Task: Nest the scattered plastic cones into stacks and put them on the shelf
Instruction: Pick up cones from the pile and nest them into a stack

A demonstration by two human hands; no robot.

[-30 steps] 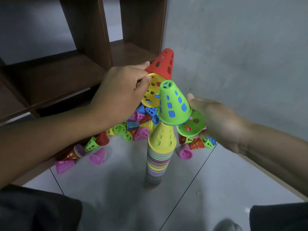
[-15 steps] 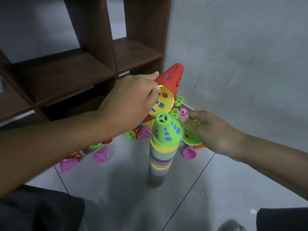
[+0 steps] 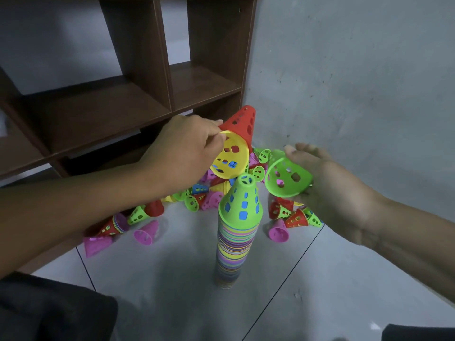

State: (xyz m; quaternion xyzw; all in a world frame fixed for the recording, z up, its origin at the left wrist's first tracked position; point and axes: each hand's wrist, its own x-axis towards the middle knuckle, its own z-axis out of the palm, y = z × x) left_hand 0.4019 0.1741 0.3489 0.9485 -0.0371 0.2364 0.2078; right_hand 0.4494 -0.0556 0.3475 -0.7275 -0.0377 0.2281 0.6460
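Head view: we're mid-stacking; right hand point(image 3: 327, 190) grips a green cone point(image 3: 286, 177), left hand point(image 3: 187, 148) pinches nested cones point(image 3: 234, 146); next, cap centre stack point(image 3: 237, 230).

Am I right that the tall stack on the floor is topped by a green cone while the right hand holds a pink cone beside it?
Not quite: the head view shows the right hand holding a green cone, not a pink one. The tall stack is indeed topped by a green cone.

Green cone point(image 3: 241, 205) with blue showing through its holes tops a many-coloured striped stack point(image 3: 232, 252); brown shelf point(image 3: 98, 112); grey floor point(image 3: 172, 279).
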